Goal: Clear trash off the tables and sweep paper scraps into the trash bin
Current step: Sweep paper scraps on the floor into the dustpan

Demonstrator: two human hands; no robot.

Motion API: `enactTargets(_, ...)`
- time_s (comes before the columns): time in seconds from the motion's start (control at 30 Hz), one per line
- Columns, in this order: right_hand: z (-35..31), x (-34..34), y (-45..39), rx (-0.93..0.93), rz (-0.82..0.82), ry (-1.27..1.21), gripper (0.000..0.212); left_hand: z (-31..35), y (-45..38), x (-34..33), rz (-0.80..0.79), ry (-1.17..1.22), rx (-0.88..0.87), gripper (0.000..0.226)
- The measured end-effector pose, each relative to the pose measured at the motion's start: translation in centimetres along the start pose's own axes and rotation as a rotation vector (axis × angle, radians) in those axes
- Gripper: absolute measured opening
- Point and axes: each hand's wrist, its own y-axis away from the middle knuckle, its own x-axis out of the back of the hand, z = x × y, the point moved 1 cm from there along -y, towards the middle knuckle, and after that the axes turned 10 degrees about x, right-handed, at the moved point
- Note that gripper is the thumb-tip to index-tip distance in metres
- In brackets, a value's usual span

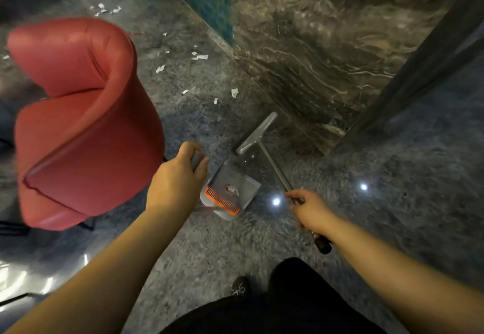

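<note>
Beside the red chair (pixel 78 121), on its wall side, left hand (pixel 180 174) has fingers wrapped round the dustpan (pixel 230 189) handle; right hand (pixel 311 212) is clamped on the broom (pixel 258 134) shaft. Paper scraps (pixel 234 92) lie beyond the chair, well apart from the pan. Risk: a hard stroke could scatter scraps under the chair, or past the pan lip if it sits tilted. Trash bin not in view; pan contents blurred; left hand hides pan handle.

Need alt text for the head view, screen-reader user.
Seen from above, a person's left hand grips a grey dustpan handle while the right hand holds a broom shaft. White paper scraps litter the speckled floor ahead, beside a red armchair and marble wall.
</note>
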Motion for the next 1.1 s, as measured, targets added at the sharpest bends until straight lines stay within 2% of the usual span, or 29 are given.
enactTargets(0.23, -4.7, 3.9, -11.9, -0.019, -0.021, 0.046, 0.034, 3.3, -12.3, -2.2, 0.009, -0.014, 0.064, 0.022)
enactTargets(0.47, -10.3, 9.8, -24.2, -0.078, -0.118, 0.14, 0.04, 7.5, -23.8, -4.3, 0.016, -0.074, 0.109, 0.024)
enactTargets(0.63, -14.4, 13.7, -30.9, -0.181, -0.18, -0.024, 0.058, 9.5, -29.9, -4.9, 0.012, -0.079, 0.126, 0.022)
enactTargets(0.83, -15.6, 14.7, -35.5, -0.194, -0.185, 0.163, 0.055, 11.3, -37.4, -5.9, -0.02, -0.121, 0.111, 0.025)
enactTargets(0.97, -15.8, 16.0, -39.8, -0.23, -0.104, 0.087, 0.058, 11.9, -42.5, -7.2, -0.078, -0.116, 0.073, 0.024)
enactTargets(1.1, -16.7, 16.9, -43.3, -0.285, -0.101, 0.169, 0.056, 12.2, -47.6, -8.2, -0.128, -0.109, 0.062, 0.026)
